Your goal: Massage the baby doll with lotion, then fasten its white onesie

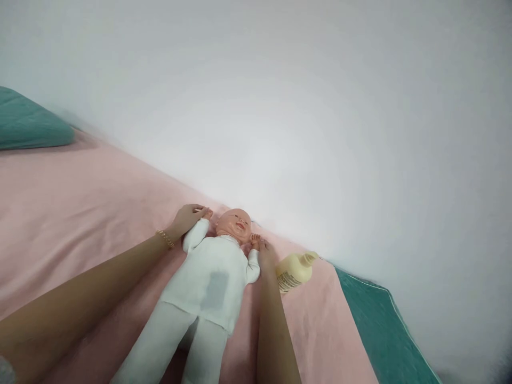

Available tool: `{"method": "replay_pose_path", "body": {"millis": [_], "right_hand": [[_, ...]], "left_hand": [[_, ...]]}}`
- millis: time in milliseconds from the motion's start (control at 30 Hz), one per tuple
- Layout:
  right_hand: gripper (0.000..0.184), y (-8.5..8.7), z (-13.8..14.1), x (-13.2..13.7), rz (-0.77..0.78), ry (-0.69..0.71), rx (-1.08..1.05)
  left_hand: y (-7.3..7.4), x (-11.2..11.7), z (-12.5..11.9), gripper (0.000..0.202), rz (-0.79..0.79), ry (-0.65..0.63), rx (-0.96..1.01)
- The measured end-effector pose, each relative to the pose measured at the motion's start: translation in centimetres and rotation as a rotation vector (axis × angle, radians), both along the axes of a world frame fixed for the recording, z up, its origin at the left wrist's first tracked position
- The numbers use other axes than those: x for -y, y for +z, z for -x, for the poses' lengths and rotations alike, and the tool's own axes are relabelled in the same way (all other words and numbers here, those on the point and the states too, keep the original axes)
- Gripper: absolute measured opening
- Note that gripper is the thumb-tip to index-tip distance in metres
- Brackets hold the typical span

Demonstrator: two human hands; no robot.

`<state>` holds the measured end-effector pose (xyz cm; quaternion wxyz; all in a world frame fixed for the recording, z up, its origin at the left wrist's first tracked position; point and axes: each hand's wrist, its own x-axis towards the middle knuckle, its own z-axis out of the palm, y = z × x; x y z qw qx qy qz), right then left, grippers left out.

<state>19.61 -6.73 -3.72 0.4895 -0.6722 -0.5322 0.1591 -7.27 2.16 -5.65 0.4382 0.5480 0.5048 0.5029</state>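
A baby doll in a white top and white trousers lies on its back on a pink sheet, its head toward the wall. My left hand, with a gold bracelet at the wrist, has its fingers closed around the doll's raised hand on the left. On the other side, my right hand grips the doll's other hand beside its head. Both doll arms are bent upward at the elbows. A pale yellow bottle with printed text lies tilted just right of my right wrist.
The pink sheet covers the bed surface. A green pillow or folded pad lies at the far left. Green fabric shows past the sheet's right edge. A white wall rises directly behind the doll's head.
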Motion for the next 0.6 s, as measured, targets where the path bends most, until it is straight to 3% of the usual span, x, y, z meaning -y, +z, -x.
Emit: {"method": "replay_pose_path", "body": {"millis": [100,233,400,500,600], "right_hand": [[0.041,1.2,1.1,1.0,0.012,0.043,-0.034],[0.049,3.1,2.3,3.3,-0.049,0.07,-0.042],[0.054,5.3,4.0,7.8,-0.086,-0.003,-0.036],[0.054,6.0,5.4,11.0,-0.058,-0.013,-0.036],[0.054,5.7,6.8,14.2,-0.017,-0.037,-0.02]], "left_hand": [[1.4,1.0,0.0,0.048,-0.034,0.001,0.049],[4.7,4.3,0.8,0.049,-0.124,0.043,0.133],[7.8,9.5,3.9,0.039,-0.171,0.139,-0.078],[8.2,12.1,6.4,0.04,-0.114,0.229,-0.319],[7.1,14.5,8.4,0.056,-0.064,0.247,-0.471]]}}
